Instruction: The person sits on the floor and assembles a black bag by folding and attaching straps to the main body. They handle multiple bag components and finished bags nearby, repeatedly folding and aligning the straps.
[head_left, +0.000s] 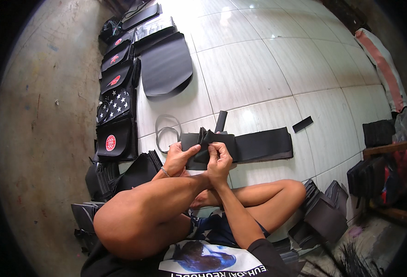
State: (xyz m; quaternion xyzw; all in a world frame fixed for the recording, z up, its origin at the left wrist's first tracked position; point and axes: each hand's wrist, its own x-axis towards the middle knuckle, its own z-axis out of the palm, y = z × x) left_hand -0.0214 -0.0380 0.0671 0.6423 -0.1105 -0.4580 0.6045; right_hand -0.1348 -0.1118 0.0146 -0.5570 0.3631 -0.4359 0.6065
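In front of my crossed legs, my left hand (180, 158) grips a folded black sheet piece (195, 158), its thumb pressed on top. My right hand (219, 159) pinches a raised fold of the same piece between thumb and fingers. Beneath and to the right lies a stack of long black strips (264, 145) on the tiles. A short black strip (221, 121) points away just beyond my right hand. Beside my left hand rests a thin dark loop of strap (167, 131). My palms hide the underside of the folded piece.
Stacks of black flaps (116, 138), some with red or star prints, line the wall on the left. Large rounded black sheets (166, 67) lie farther off. A small black rectangle (302, 123) is at the right. More black pieces (323, 214) stand beside my knee, near a wooden stand (388, 148).
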